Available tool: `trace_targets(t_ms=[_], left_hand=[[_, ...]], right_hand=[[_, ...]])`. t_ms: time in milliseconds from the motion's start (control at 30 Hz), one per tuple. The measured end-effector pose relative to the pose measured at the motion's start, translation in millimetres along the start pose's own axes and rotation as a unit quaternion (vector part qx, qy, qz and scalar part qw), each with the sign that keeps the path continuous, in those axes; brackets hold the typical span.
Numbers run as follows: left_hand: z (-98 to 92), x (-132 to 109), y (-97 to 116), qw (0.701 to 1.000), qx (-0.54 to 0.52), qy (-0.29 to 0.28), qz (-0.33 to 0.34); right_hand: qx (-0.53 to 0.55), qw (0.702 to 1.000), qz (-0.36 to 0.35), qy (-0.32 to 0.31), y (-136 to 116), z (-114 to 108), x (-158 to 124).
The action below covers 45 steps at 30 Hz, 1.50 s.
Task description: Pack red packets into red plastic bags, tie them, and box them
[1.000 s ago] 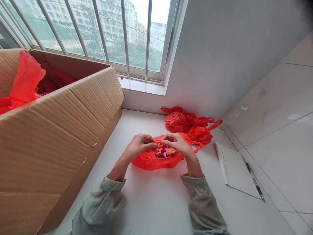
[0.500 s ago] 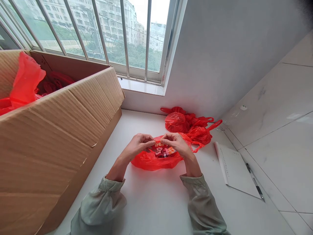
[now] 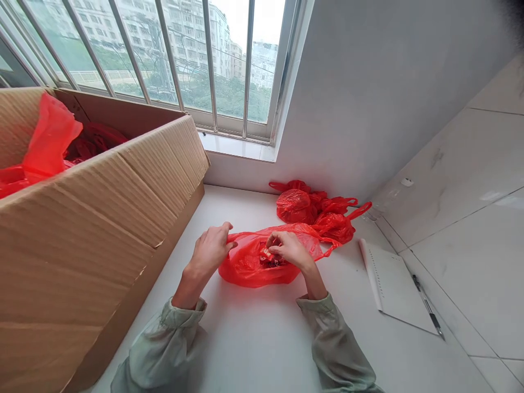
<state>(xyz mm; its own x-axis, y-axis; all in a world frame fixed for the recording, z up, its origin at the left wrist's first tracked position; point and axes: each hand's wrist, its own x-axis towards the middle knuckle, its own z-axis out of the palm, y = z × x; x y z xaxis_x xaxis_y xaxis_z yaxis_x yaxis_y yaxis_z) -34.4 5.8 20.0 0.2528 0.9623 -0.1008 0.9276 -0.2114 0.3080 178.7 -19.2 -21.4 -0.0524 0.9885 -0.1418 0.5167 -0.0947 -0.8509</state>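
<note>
A thin red plastic bag lies spread on the white table with its mouth facing up. Small wrapped snack packets, dark red with pale print, sit inside it. My left hand is at the bag's left end, thumb and fingers closed on the edge of the plastic. Over the middle of the bag, my right hand pinches a red snack packet, and its fingers partly cover the packets beneath.
Several knotted red bags lie by the wall behind. A large cardboard box holding red plastic stands at the left. On the right are a notebook and a pen. A barred window is at the back.
My left hand has let go of the packet, moved left and taken the bag's edge. My right hand has shifted slightly, lowering the packet, which now looks tilted or folded.
</note>
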Motion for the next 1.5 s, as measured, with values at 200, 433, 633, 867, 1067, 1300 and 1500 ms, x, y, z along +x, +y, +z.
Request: trace_targets(t_ms=[200, 433, 633, 867, 1067, 1300, 1500], left_hand=[[-4.7, 0, 0, 0.99, -0.12, 0.055, 0.045], [-8.2, -2, -3, 0.975, -0.199, 0.065, 0.079], [-19.7, -10, -2, 0.942, -0.314, 0.019, 0.118], [-15.5, -9, 10, 0.934, -0.345, -0.008, 0.098], [-18.7, -10, 4, 0.955, -0.263, 0.0, 0.138], [-22.6, -21, 17, 0.917, -0.283, 0.032, 0.278], [-15.1, -22, 32, 0.9, -0.34, -0.054, 0.268]], right_hand=[[0.058, 0.996, 0.028, -0.057, 1, 7, 0], [0.009, 0.997, -0.065, -0.028, -18, -25, -25], [-0.074, 0.983, -0.089, 0.14, -25, -59, -49], [0.053, 0.994, -0.084, -0.039, -39, -5, -34], [0.105, 0.991, -0.081, -0.008, -45, 11, -27], [0.311, 0.938, -0.15, 0.036, -59, -18, -53], [0.29, 0.938, -0.179, 0.064, -67, -25, -65]])
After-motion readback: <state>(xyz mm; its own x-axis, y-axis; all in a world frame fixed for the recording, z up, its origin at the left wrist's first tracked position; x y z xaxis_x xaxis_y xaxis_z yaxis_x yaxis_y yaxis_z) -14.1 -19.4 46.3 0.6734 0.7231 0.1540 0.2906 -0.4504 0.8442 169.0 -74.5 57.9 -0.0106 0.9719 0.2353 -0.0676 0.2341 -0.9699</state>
